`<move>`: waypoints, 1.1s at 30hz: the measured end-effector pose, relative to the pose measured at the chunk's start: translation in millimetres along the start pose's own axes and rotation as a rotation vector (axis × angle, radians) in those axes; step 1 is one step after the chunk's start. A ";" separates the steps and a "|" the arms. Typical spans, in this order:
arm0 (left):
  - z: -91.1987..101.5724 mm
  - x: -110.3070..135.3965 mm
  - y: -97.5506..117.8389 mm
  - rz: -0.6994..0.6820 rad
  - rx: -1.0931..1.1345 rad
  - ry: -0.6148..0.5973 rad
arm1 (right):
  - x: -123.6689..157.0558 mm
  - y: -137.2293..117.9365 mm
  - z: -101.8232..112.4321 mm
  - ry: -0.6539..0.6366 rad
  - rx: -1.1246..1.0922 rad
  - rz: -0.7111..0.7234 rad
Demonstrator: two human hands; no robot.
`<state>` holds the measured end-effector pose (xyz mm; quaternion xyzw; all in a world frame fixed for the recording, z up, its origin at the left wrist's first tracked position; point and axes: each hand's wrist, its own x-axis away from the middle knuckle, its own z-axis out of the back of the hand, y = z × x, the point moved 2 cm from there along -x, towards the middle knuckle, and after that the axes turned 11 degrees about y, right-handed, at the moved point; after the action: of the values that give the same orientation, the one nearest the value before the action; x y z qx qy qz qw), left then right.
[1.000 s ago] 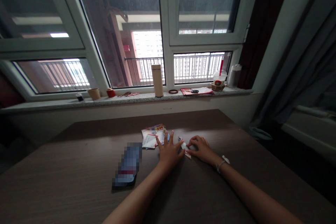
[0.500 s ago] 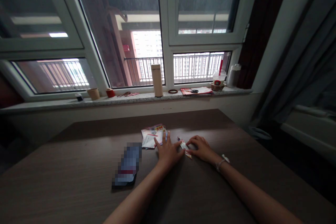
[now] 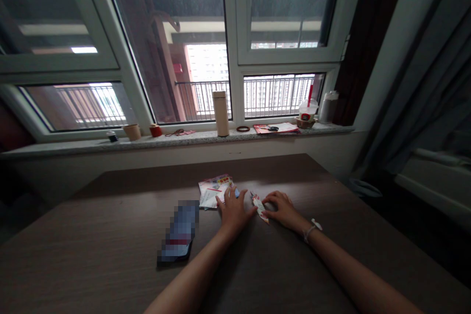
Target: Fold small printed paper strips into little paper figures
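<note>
A small folded piece of printed paper (image 3: 259, 205) lies on the dark wooden table (image 3: 110, 255). My right hand (image 3: 281, 208) presses on its right side with bent fingers pinched against it. My left hand (image 3: 231, 211) lies just left of it, thumb reaching toward the paper, fingers curled down on the table. A stack of printed paper sheets (image 3: 213, 190) sits right beyond my left hand. A bracelet is on my right wrist.
A phone-like flat object (image 3: 179, 230) lies on the table left of my left arm. The window sill holds a tall beige flask (image 3: 221, 113), a paper cup (image 3: 131, 131), a red pot (image 3: 155, 130), scissors on papers (image 3: 274, 128) and a drink cup (image 3: 306, 110). Curtains hang at right.
My left hand's fingers, spread upward a second ago, have curled down and the hand has slid slightly left. The right hand stays on the folded paper.
</note>
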<state>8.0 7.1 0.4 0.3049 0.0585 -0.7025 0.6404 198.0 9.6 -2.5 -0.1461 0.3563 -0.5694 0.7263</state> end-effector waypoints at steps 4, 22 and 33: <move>-4.0 -4.4 -1.5 0.094 0.097 -0.009 | 0.0 0.3 -1.7 0.005 -0.017 -0.008; -2.3 -12.8 5.6 0.274 0.316 0.035 | -1.5 1.8 -7.1 0.084 -0.054 -0.045; -7.0 -10.2 6.2 0.265 0.513 0.132 | -6.3 5.1 -8.0 0.148 -0.232 -0.041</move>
<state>16.2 18.2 1.8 0.5071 -0.1198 -0.5831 0.6233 195.6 18.6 -9.1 -0.1939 0.4691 -0.5485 0.6645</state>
